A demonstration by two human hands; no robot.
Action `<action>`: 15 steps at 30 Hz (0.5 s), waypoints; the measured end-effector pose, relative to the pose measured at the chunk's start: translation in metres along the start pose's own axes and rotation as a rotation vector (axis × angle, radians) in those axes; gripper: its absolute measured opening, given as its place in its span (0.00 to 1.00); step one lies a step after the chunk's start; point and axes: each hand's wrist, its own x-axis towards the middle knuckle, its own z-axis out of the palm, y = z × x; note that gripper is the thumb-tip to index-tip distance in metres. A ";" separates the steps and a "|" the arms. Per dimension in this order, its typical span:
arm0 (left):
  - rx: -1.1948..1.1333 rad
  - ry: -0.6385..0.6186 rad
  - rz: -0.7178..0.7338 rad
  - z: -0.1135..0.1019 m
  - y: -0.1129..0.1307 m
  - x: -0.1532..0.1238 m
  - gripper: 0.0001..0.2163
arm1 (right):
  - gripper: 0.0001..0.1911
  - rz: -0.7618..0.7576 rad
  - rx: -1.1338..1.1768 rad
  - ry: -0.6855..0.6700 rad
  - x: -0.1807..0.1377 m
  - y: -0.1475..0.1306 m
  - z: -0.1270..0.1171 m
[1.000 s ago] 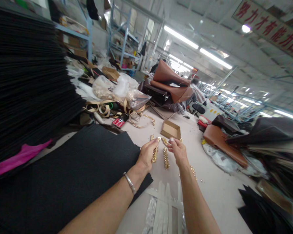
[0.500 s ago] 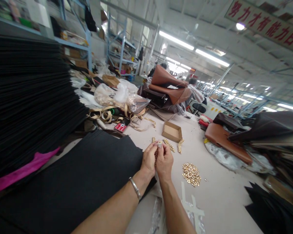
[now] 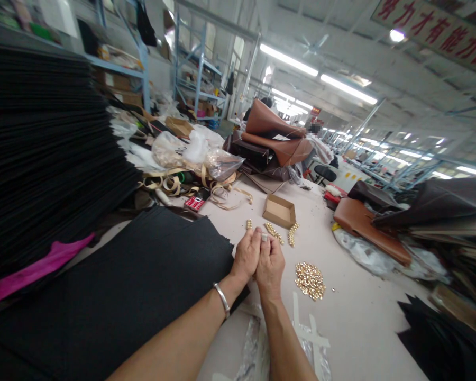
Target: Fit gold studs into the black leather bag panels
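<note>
My left hand [image 3: 246, 256] and my right hand [image 3: 271, 264] are pressed together over the table, fingers curled and thumbs side by side. What lies between them is hidden now; small gold metal pieces showed there a moment earlier. A pale band [image 3: 264, 237] wraps a digit of my right hand. Just beyond my fingers lie a short row of gold pieces [image 3: 249, 224], a longer row [image 3: 274, 233] and a curved row [image 3: 292, 234]. A loose pile of gold metal pieces [image 3: 310, 281] sits to the right of my hands.
An open cardboard box [image 3: 280, 210] stands behind the rows. Black sheets [image 3: 135, 286] spread at left beside a tall black stack [image 3: 43, 148]. Straps [image 3: 174, 185], plastic bags [image 3: 194, 151] and brown leather bags [image 3: 275, 132] crowd the back. More brown leather [image 3: 365, 230] lies right.
My hands have closed more tightly together and shifted slightly right, covering the gold pieces that showed between them. The rows and the pile look the same.
</note>
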 end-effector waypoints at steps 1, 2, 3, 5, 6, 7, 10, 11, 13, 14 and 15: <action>0.017 -0.009 0.009 0.000 0.000 0.000 0.14 | 0.22 -0.006 -0.002 0.003 0.000 -0.001 0.000; 0.035 -0.019 0.015 0.000 0.000 0.000 0.14 | 0.22 -0.011 -0.005 0.010 -0.001 -0.001 -0.001; 0.054 -0.030 0.018 0.000 0.001 0.000 0.14 | 0.22 -0.014 -0.009 0.017 -0.001 -0.001 -0.001; 0.089 -0.050 0.023 -0.001 0.001 0.000 0.14 | 0.22 -0.016 -0.019 0.026 -0.002 0.001 -0.002; 0.102 -0.060 0.026 -0.002 0.001 0.000 0.14 | 0.22 -0.014 -0.024 0.031 -0.002 0.002 -0.003; 0.110 -0.069 0.029 -0.002 0.001 0.000 0.14 | 0.21 -0.011 -0.028 0.037 -0.003 0.003 -0.003; 0.114 -0.082 0.034 -0.003 0.002 -0.001 0.15 | 0.21 -0.006 -0.029 0.054 -0.004 0.005 -0.003; 0.110 -0.080 0.033 -0.003 0.002 -0.001 0.15 | 0.22 -0.005 -0.025 0.059 -0.004 0.004 -0.003; 0.096 -0.067 0.025 -0.002 0.002 -0.002 0.16 | 0.22 0.001 -0.012 0.068 -0.004 0.003 -0.003; 0.085 -0.056 0.017 -0.002 0.001 -0.002 0.16 | 0.21 0.008 -0.002 0.075 -0.004 0.003 -0.002; 0.073 -0.039 0.004 -0.001 0.000 -0.002 0.16 | 0.21 0.018 0.010 0.083 -0.004 0.003 -0.001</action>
